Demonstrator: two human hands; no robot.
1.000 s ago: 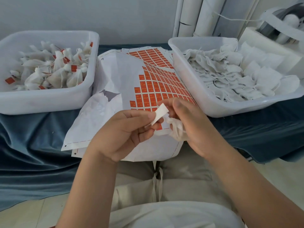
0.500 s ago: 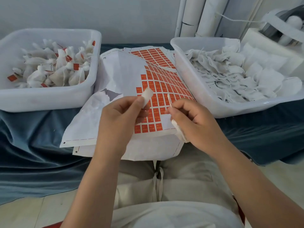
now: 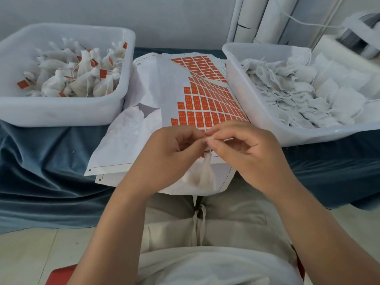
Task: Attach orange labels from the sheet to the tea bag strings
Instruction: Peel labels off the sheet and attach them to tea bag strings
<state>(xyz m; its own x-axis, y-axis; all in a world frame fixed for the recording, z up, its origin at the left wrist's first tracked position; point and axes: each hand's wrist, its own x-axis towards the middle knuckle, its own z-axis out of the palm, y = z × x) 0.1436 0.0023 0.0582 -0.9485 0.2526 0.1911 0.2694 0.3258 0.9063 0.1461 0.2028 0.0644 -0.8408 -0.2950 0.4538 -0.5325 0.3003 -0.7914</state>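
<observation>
Grip: left hand (image 3: 174,149) and right hand (image 3: 248,149) meet fingertip to fingertip, thumbs and forefingers curled and pinched together on the gathered top of one tea bag (image 3: 203,175). The fingers hide whether a label or string sits inside the pinch.
Blue cloth (image 3: 41,161): lies under everything and falls in folds over the near edge.
Right bin (image 3: 287,138): white and tilted, heaped with flat white bags that show no tags. Its near wall is just beside the right hand.
Left bin (image 3: 61,114): white, holding tied bags with orange tags on their strings.
Label sheet (image 3: 156,83): lies between the two bins, its near end drooping toward the lap. The left part is bare white backing.
Orange labels (image 3: 205,108): stand in rows on the sheet's right part. The hands cover the nearest rows.
White tubes (image 3: 257,17): stand against the wall behind the right bin.
Grey device (image 3: 362,38): sits at the far right with white tape on it, blurred.
Tea bag: hangs down from the pinch, in front of the sheet's near edge and above the lap.
Red edge (image 3: 61,274): shows at the bottom left; I cannot tell what it is.
</observation>
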